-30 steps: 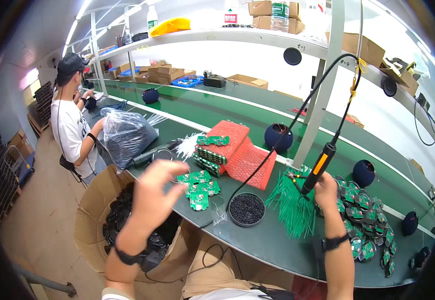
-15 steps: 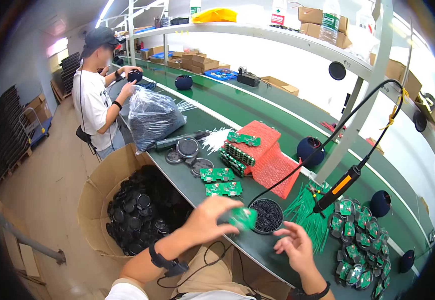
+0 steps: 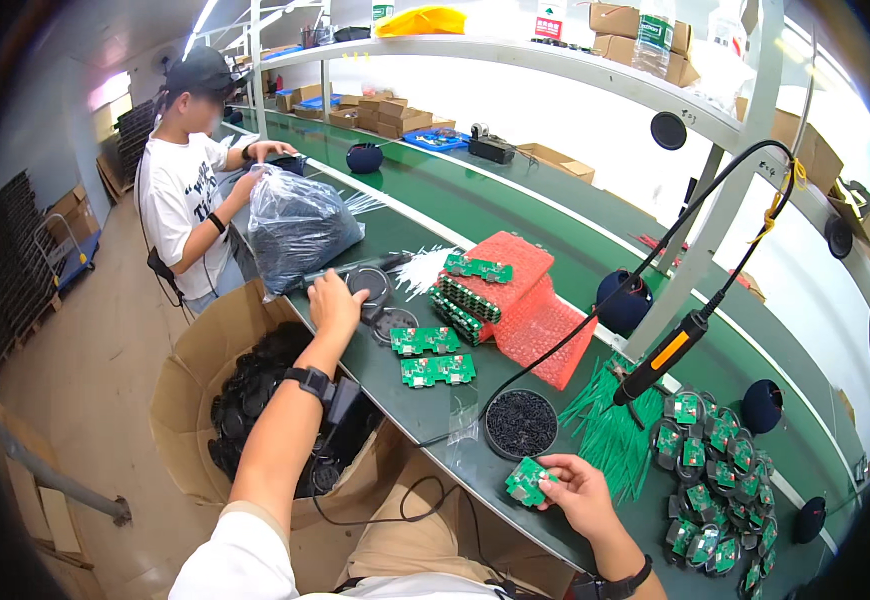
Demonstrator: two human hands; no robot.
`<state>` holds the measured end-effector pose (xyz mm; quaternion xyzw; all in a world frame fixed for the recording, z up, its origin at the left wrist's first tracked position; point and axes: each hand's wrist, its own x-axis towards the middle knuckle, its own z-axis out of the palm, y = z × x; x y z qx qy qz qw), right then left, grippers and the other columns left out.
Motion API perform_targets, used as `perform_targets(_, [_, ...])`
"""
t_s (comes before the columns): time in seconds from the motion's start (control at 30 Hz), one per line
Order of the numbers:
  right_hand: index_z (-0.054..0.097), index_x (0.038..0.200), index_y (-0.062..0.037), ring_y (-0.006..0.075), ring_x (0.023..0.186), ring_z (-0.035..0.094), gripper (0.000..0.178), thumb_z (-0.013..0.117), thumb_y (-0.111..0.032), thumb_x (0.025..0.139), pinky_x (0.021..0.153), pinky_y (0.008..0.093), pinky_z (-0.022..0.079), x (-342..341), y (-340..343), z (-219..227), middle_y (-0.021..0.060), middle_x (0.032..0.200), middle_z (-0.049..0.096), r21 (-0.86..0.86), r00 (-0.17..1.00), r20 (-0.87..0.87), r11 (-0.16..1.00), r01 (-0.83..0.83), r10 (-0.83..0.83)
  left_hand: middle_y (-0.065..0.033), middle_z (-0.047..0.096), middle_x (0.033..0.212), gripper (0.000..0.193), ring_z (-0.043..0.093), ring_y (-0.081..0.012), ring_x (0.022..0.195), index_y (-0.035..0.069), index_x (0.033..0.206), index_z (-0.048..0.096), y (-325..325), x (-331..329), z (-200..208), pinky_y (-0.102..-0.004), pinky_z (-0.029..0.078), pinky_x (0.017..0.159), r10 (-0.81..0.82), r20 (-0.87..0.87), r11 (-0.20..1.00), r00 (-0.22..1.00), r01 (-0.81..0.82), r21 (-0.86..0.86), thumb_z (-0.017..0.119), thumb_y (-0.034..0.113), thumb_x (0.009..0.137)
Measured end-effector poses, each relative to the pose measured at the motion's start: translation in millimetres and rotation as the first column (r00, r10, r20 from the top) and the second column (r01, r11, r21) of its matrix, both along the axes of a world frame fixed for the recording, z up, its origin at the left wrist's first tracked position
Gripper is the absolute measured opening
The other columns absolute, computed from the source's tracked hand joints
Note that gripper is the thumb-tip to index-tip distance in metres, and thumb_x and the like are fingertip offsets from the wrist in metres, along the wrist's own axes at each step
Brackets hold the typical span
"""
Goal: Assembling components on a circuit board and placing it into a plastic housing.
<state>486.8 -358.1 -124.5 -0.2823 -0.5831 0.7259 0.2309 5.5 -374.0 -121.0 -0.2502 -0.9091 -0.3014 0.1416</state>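
Note:
My left hand reaches over the bench's near edge, thumb and fingers around a black round cover mostly hidden beneath it. More black round covers lie just to its right. My right hand pinches a small green circuit board between thumb and fingers, above the front edge of the bench. Just beyond that board stands a round black dish filled with small dark pieces. Paired green boards lie flat to the left of the dish.
A carton of black parts stands below the bench edge. Stacked boards rest by red bubble wrap. A corded tool hangs over green ties, beside heaped boards on covers. A co-worker stands behind a plastic bag.
My left hand has moved far left to the covers. The green board it held is now in my right hand, which was empty with spread fingers. The co-worker's hands have shifted.

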Motion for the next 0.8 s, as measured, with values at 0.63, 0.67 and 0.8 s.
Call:
perform_targets(0.63, [0.052,0.118,0.0026,0.0135,0.086,0.067,0.027,0.064,-0.002,0.094,0.07,0.0274,0.059,40,18,43,0.0092,0.103,0.065,0.165,0.97,0.143,0.971,0.174,-0.198,-0.0032,0.065,0.087,0.026,0.062,-0.0229,0.08,0.006,0.095,0.075,-122,306,-14,-0.0325,0.054,0.065,-0.916,-0.382,0.083,0.125,0.989,0.124,0.077,0.009,0.07])
perform_targets(0.67, [0.054,0.119,0.0028,0.0128,0.087,0.067,0.028,0.064,-0.003,0.094,0.07,0.0269,0.058,46,18,40,0.009,0.105,0.065,0.178,0.968,0.151,0.969,0.174,-0.201,-0.003,0.065,0.089,0.027,0.062,-0.0228,0.083,0.006,0.097,0.074,-120,314,-20,-0.0327,0.054,0.065,-0.93,-0.344,0.1,0.131,0.989,0.104,0.077,0.01,0.071])
perform_targets(0.8, [0.057,0.123,0.0031,0.0113,0.09,0.066,0.03,0.065,-0.004,0.095,0.069,0.0255,0.056,63,16,22,0.0084,0.109,0.067,0.162,0.966,0.154,0.97,0.183,-0.208,-0.0015,0.066,0.092,0.031,0.062,-0.0226,0.086,0.009,0.101,0.074,-122,335,-33,-0.0378,0.052,0.078,-0.965,-0.215,0.122,0.148,0.984,0.126,0.079,0.018,0.072])
